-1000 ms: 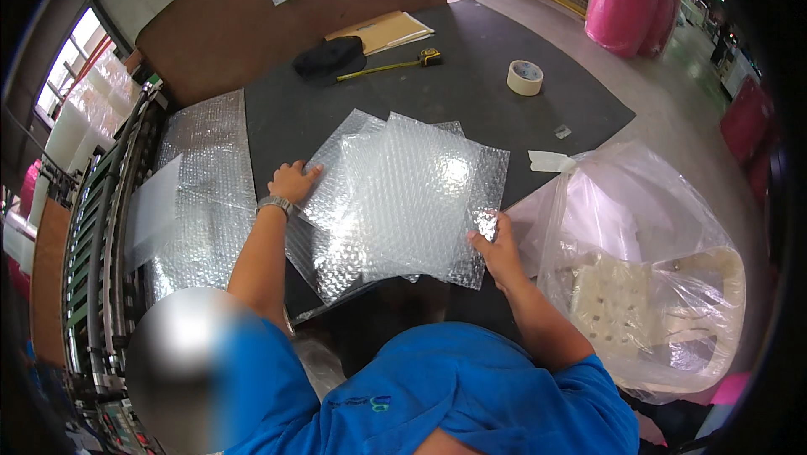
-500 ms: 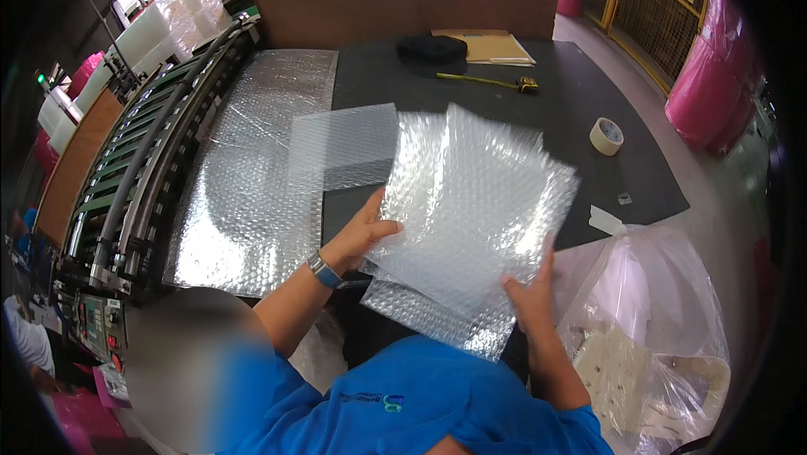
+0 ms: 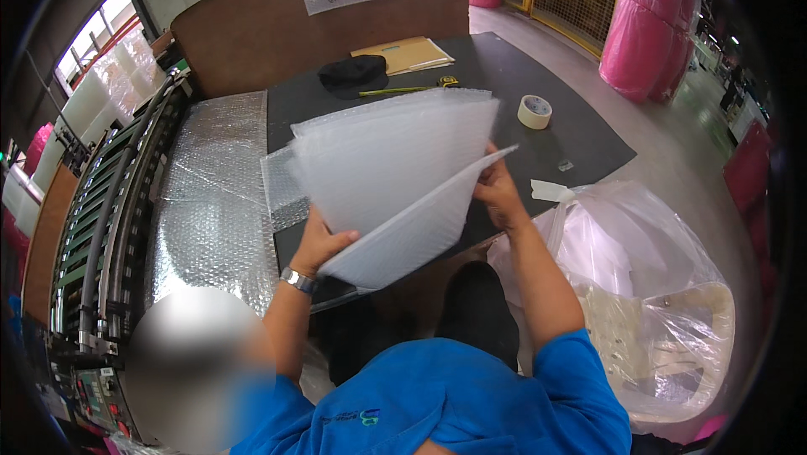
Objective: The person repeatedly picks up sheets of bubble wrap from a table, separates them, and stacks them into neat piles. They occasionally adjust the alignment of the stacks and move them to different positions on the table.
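A loose stack of bubble wrap sheets [image 3: 391, 169] is held up in front of me, over the near edge of the dark table. My left hand [image 3: 324, 239] grips its lower left corner, thumb on top. On the other side my right hand [image 3: 496, 192] grips the right edge, its fingers partly behind the stack. The sheets are fanned unevenly, and the nearest one is bent up toward me. Beyond my left hand, another bubble wrap piece [image 3: 284, 190] lies on the table, partly hidden by the stack.
A long bubble wrap sheet [image 3: 210, 194] lies beside a roller machine [image 3: 105, 203] at left. The table [image 3: 580, 127] carries a tape roll [image 3: 535, 112], a tape measure [image 3: 448, 82], a black cap [image 3: 353, 74] and envelopes [image 3: 412, 55]. A plastic-covered chair [image 3: 656, 346] stands at right.
The stack has tilted and turned, so its sheets now slant up to the right with the near one bent. My right hand has risen along its edge. The whole view has shifted rightward.
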